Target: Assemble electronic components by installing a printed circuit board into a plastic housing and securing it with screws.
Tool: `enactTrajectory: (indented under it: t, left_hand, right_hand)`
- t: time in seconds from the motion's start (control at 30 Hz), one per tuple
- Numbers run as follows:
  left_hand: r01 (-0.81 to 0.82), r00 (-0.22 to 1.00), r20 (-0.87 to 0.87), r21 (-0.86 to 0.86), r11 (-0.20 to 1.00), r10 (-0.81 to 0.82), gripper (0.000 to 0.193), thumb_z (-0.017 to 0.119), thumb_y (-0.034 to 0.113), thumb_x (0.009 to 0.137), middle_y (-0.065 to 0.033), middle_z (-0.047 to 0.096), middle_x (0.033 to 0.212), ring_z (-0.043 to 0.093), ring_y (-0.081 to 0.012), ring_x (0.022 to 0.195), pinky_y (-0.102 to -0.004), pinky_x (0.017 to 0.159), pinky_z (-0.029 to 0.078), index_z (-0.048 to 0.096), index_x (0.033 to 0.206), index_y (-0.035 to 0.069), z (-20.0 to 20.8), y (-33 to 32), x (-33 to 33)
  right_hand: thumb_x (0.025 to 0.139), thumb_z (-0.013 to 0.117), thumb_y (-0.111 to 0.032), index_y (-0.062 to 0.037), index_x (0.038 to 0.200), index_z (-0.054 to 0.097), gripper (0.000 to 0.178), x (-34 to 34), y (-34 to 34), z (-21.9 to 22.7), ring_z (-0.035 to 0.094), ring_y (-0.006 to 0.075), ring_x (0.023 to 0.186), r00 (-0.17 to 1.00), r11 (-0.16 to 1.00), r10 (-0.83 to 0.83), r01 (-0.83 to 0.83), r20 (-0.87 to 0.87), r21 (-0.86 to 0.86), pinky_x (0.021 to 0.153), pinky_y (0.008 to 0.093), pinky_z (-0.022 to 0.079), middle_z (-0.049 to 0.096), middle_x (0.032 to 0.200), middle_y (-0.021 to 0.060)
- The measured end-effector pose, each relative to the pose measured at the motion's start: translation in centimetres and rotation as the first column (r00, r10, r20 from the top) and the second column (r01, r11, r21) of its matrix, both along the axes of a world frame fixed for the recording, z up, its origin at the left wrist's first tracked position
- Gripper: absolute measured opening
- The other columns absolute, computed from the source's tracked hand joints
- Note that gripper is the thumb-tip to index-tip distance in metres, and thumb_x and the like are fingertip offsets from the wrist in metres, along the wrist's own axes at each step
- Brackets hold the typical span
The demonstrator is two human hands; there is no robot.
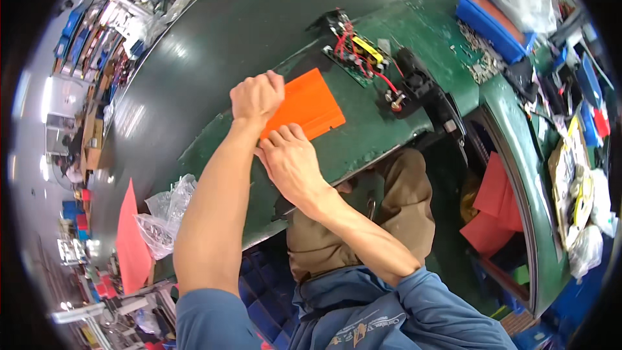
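This looks like a workshop or small factory floor for electronics. On the green table lies a circuit board with red wires, open to view beside a black casing. Loose metal bits are scattered near a blue bin with a plastic bag in it, and mixed parts crowd the right end. Beyond, on the left, long racks are packed with goods, a cardboard box stands near, and a strip light shines over a wide, cluttered hall.
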State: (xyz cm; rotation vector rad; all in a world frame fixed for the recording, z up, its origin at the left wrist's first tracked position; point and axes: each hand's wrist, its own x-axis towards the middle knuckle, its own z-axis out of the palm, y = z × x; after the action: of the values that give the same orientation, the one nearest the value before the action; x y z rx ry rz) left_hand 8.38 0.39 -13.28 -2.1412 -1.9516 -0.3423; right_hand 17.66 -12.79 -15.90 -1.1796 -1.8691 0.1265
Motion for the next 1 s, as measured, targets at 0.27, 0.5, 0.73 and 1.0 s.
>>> enactTrajectory:
  t: [0.27, 0.5, 0.73, 1.0]
  left_hand:
    - [0.053, 0.998, -0.045, 0.014, 0.998, -0.053, 0.057, 0.042, 0.032, 0.101, -0.0307, 0.068, 0.074, 0.069, -0.0514, 0.074, -0.0569, 0.075, 0.057, 0.072, 0.068, -0.003, -0.3, 0.7, 0.1]
    - [0.164, 0.986, -0.059, 0.098, 0.982, -0.159, 0.051, 0.048, 0.028, 0.099, -0.0286, 0.067, 0.066, 0.069, -0.0462, 0.062, -0.0549, 0.066, 0.058, 0.071, 0.064, -0.001, -0.6, 0.8, -0.3]
    - [0.131, 0.991, 0.013, 0.144, 0.981, -0.134, 0.051, 0.05, 0.026, 0.096, -0.0244, 0.065, 0.059, 0.068, -0.043, 0.055, -0.0511, 0.06, 0.059, 0.068, 0.055, 0.003, -0.7, -0.9, 0.5]
    - [0.053, 0.996, 0.064, 0.064, 0.997, -0.057, 0.062, 0.044, 0.035, 0.105, -0.0239, 0.067, 0.062, 0.07, -0.0426, 0.06, -0.05, 0.063, 0.059, 0.069, 0.058, 0.002, 0.4, -1.9, -1.2]
  right_hand:
    - [0.093, 0.068, -0.023, -0.008, 0.081, 0.063, 0.02, 0.2, 0.3, -0.3, 0.058, 0.0229, 0.087, 1.0, 0.997, -0.004, 0.003, -0.022, -0.071, 0.092, 0.0365, 0.045, 0.058, 0.08, 0.0055]
    - [0.092, 0.068, -0.021, -0.0095, 0.085, 0.063, 0.015, 0.5, -0.2, 0.5, 0.059, 0.0232, 0.089, 0.999, 0.996, 0.035, -0.037, -0.017, -0.077, 0.09, 0.0365, 0.046, 0.059, 0.083, 0.0055]
    - [0.092, 0.07, -0.023, -0.0065, 0.086, 0.062, 0.019, 1.5, -0.6, 0.3, 0.06, 0.026, 0.086, 0.998, 0.998, 0.059, -0.059, 0.016, -0.015, 0.088, 0.0407, 0.046, 0.062, 0.084, 0.0092]
    - [0.092, 0.067, -0.021, -0.0061, 0.079, 0.062, 0.021, -0.3, -0.1, 1.2, 0.061, 0.0267, 0.077, 0.963, 0.976, 0.217, -0.214, 0.161, -0.033, 0.081, 0.0412, 0.047, 0.064, 0.078, 0.0104]
